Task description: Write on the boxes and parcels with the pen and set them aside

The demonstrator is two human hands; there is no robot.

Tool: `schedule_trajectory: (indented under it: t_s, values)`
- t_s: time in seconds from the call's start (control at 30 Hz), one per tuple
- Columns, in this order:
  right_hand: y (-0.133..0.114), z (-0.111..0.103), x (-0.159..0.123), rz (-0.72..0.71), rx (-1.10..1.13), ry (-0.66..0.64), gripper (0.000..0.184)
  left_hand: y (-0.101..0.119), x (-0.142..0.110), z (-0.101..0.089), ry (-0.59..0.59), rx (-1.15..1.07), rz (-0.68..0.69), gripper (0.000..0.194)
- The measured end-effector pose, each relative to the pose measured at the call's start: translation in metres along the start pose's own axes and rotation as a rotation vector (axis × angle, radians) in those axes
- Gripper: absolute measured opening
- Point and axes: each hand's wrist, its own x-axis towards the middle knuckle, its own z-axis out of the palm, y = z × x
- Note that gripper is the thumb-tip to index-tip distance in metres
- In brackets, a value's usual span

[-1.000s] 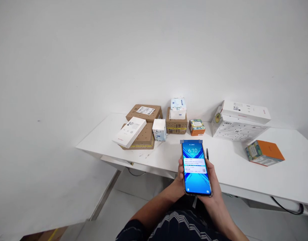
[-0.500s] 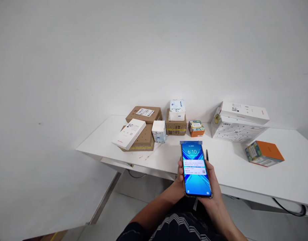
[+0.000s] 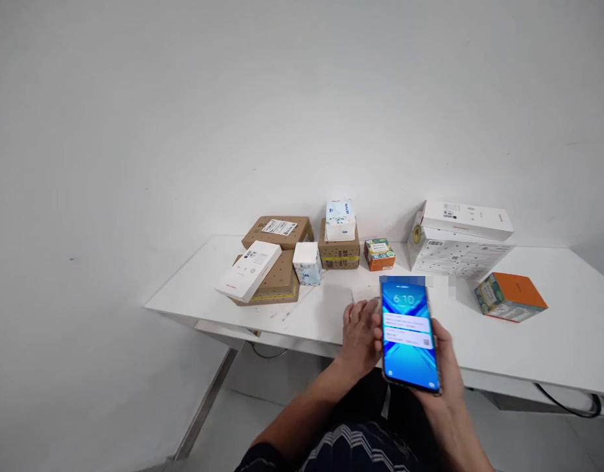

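Observation:
My right hand [image 3: 447, 367] holds a smartphone [image 3: 409, 337] with a lit blue lock screen, raised over the near edge of the white table [image 3: 528, 341]. To the left of the phone is my left hand [image 3: 361, 334], off the phone, its fingers stretched forward and flat over the table edge. Its fingertips are next to a small pale object [image 3: 365, 293] on the table that I cannot make out.
Along the wall stand brown cardboard boxes [image 3: 280, 231], a white flat box [image 3: 247, 270] leaning on one, small tissue boxes [image 3: 306, 263], an orange-green box [image 3: 379, 254], a large white carton [image 3: 456, 249] and an orange-topped box [image 3: 509, 296]. A black cable [image 3: 567, 406] hangs under the table at the right.
My left hand has let go of the phone and reached forward to the table. The right hand has carried the phone to the right. The view has shifted a little.

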Motion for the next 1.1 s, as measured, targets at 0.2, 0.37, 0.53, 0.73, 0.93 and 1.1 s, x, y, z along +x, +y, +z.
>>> schedule_trajectory:
  t_s: [0.2, 0.37, 0.53, 0.73, 0.93, 1.1]
  values:
    - [-0.044, -0.068, -0.008, -0.527, -0.72, 0.613, 0.057, -0.003, 0.016, -0.017, -0.023, 0.167, 0.052, 0.054]
    - [-0.053, -0.148, 0.011, -0.709, -1.774, 0.758, 0.057, -0.018, 0.029, -0.028, -0.245, -0.113, -0.16, 0.08]
    - [-0.044, -0.18, 0.034, -0.832, -2.266, 0.782, 0.045, -0.027, 0.034, -0.04, -0.255, -0.246, -0.206, 0.069]
    - [-0.039, -0.184, 0.048, -0.868, -2.343, 0.73, 0.041, -0.052, 0.055, -0.041, 0.062, 0.035, -0.331, 0.059]
    - [-0.052, -0.181, 0.044, -0.912, -2.152, 0.713, 0.046, -0.079, 0.079, -0.017, 0.3, 0.269, -0.204, 0.053]
    - [-0.1, -0.171, 0.032, -1.009, -1.811, 1.145, 0.06, -0.086, 0.067, -0.009, 0.355, 0.309, -0.086, 0.034]
